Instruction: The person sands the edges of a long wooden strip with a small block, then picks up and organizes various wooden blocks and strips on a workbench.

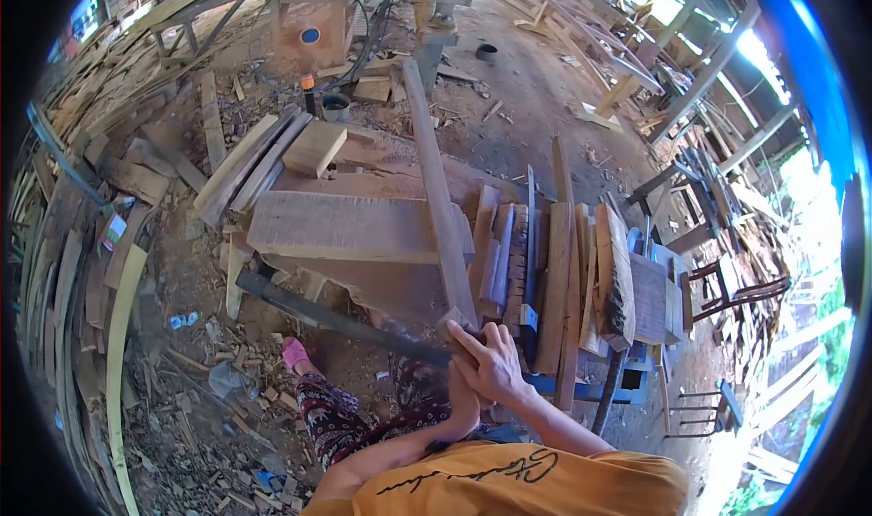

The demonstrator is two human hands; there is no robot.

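Note:
A long, narrow wooden plank (427,171) runs away from me, its near end close to my body. My right hand (495,366) is at that near end, index finger stretched along the wood and the other fingers bent over it. Directly below and against it is my left hand (463,398), its fingers mostly hidden behind the right one. Under the long plank lies a thick, wide board (350,225) on a sawdust-covered work table (372,284). A dark bar (336,321) slants from the table's left corner toward my hands.
Several boards (549,289) stand stacked close on the right, beside a blue metal frame (627,393). A short wood block (315,148) and more boards (259,166) lie at the table's far left. Wood scraps (245,425) litter the ground. A dark chair (738,289) stands at right.

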